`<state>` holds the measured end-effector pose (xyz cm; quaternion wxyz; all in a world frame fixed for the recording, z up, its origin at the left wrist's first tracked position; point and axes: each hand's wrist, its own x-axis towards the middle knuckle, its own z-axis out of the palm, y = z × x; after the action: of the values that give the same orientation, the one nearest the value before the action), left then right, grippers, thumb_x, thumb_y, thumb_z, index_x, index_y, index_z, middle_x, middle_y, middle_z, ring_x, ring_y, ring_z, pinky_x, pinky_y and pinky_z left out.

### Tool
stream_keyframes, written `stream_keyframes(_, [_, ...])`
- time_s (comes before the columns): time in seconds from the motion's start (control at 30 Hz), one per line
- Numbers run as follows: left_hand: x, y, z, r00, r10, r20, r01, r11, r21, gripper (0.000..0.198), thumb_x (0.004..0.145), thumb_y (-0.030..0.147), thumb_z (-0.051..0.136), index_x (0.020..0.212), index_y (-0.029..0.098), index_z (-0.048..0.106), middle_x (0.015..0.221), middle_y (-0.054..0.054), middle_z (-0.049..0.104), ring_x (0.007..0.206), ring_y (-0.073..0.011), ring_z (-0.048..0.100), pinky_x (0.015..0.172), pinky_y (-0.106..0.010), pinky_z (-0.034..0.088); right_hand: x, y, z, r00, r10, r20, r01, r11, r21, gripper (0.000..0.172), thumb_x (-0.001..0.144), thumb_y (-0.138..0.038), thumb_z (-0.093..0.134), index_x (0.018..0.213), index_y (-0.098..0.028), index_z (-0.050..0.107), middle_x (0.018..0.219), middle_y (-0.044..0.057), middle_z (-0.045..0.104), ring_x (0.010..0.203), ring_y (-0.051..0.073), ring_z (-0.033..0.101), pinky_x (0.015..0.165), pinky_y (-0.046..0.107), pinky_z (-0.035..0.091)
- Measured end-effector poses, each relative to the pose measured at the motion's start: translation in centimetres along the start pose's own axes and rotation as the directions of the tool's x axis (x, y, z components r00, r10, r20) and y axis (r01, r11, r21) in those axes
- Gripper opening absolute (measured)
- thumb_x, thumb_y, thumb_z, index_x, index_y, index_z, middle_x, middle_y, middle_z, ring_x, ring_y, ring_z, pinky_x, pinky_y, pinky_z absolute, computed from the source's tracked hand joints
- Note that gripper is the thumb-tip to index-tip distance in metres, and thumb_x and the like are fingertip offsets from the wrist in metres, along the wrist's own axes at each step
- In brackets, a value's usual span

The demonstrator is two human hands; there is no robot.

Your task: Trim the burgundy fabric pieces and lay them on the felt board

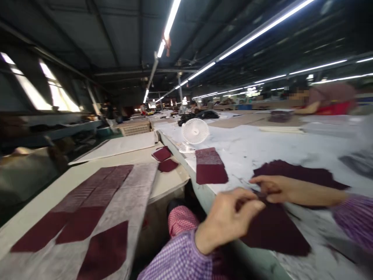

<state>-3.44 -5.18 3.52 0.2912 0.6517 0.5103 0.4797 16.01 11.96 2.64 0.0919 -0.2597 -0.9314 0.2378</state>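
Note:
My left hand (230,217) and my right hand (274,188) meet over a dark maroon fabric piece (274,229) lying on the white table (262,151). Both hands pinch its upper edge, fingers closed on the cloth. Behind my right hand lies a spread stack of more maroon pieces (294,173). A neat pile of maroon pieces (210,166) sits further left on the same table. Both sleeves are purple checked.
A small white fan (194,134) stands on the table beyond the pile. To the left, a lower table (43,198) carries rows of maroon pieces (87,217) on grey sheets. Another person (329,99) leans over the table at the far right.

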Motion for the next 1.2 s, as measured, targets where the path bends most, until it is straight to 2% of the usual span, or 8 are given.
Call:
stream_keyframes(0.03, [0.9,-0.4,-0.6,0.998,0.035,-0.056,-0.031,0.996,0.080,0.027,0.086,0.036,0.048,0.096,0.019,0.066,0.093,-0.004,0.068,0.084,-0.0171,0.061,0.081,-0.027,0.047,0.0,-1.4,-0.5,0.994,-0.006,0.110,-0.006,0.994,0.110,0.050,0.079,-0.040,0.053,0.125,-0.020,0.052,0.073,0.003,0.057,0.065,0.016,0.056,0.058,0.027,0.044])
stream_keyframes(0.1, [2.8,-1.6,-1.2,0.991,0.095,-0.097,-0.068,0.965,0.254,0.026,0.087,0.031,0.047,0.103,0.018,0.063,0.101,-0.005,0.066,0.090,-0.0179,0.059,0.084,-0.028,0.045,0.2,-3.2,-1.2,0.985,-0.019,0.169,-0.015,0.980,0.200,0.054,0.077,-0.030,0.054,0.129,-0.015,0.046,0.082,0.003,0.056,0.070,0.015,0.054,0.062,0.026,0.043])
stream_keyframes(0.23, [5.6,-3.9,0.0,0.994,0.064,0.084,-0.097,0.867,0.490,0.026,0.084,0.030,0.054,0.107,0.019,0.060,0.104,-0.005,0.064,0.100,-0.0204,0.054,0.089,-0.030,0.041,0.8,-3.8,-0.9,0.987,-0.054,0.151,0.029,0.986,0.165,0.049,0.076,-0.020,0.052,0.125,-0.011,0.047,0.082,0.002,0.057,0.072,0.014,0.052,0.065,0.025,0.041])
stream_keyframes(0.47, [7.2,-5.0,2.6,0.997,-0.009,0.079,-0.035,0.842,0.538,0.033,0.077,0.029,0.063,0.107,0.018,0.058,0.077,-0.001,0.062,0.084,-0.0190,0.055,0.074,-0.029,0.041,0.6,-2.7,-0.3,0.999,0.036,0.040,-0.040,0.995,0.086,0.033,0.074,-0.020,0.056,0.106,-0.012,0.054,0.076,0.001,0.056,0.063,0.012,0.052,0.058,0.024,0.041])
stream_keyframes(0.7, [7.6,-5.2,3.6,0.994,0.074,0.076,-0.103,0.845,0.525,0.010,0.080,0.023,0.060,0.084,0.021,0.068,0.087,-0.002,0.064,0.088,-0.0176,0.057,0.078,-0.027,0.041,0.0,-3.2,-0.7,0.994,0.091,0.054,-0.092,0.996,0.010,0.019,0.075,-0.020,0.056,0.093,-0.013,0.058,0.066,-0.001,0.059,0.057,0.012,0.057,0.056,0.023,0.041])
stream_keyframes(0.8, [7.8,-5.4,3.7,0.990,0.084,0.114,-0.132,0.832,0.539,0.015,0.081,0.018,0.057,0.087,0.022,0.070,0.087,-0.001,0.067,0.085,-0.0164,0.059,0.077,-0.026,0.042,-0.3,-3.3,-1.6,0.996,0.056,0.065,-0.053,0.997,-0.051,0.016,0.077,-0.021,0.054,0.090,-0.013,0.060,0.066,0.000,0.061,0.057,0.012,0.058,0.056,0.022,0.041])
stream_keyframes(0.97, [7.9,-5.5,3.6,0.982,0.126,0.139,-0.185,0.770,0.611,0.020,0.082,0.015,0.054,0.084,0.023,0.072,0.086,-0.002,0.066,0.079,-0.0154,0.060,0.072,-0.025,0.043,-0.7,-2.9,-2.9,0.999,-0.026,-0.039,0.017,0.975,-0.221,0.022,0.083,-0.018,0.046,0.090,-0.012,0.066,0.075,0.004,0.065,0.061,0.012,0.059,0.063,0.023,0.042])
stream_keyframes(1.2, [7.6,-5.5,3.6,0.981,0.143,0.134,-0.196,0.760,0.620,0.020,0.082,0.017,0.056,0.089,0.025,0.073,0.085,-0.001,0.065,0.082,-0.0151,0.060,0.071,-0.023,0.042,-0.2,-1.8,-1.9,0.993,-0.114,-0.003,0.106,0.931,-0.349,0.021,0.081,-0.012,0.048,0.089,-0.013,0.068,0.082,0.006,0.065,0.073,0.014,0.057,0.069,0.024,0.041])
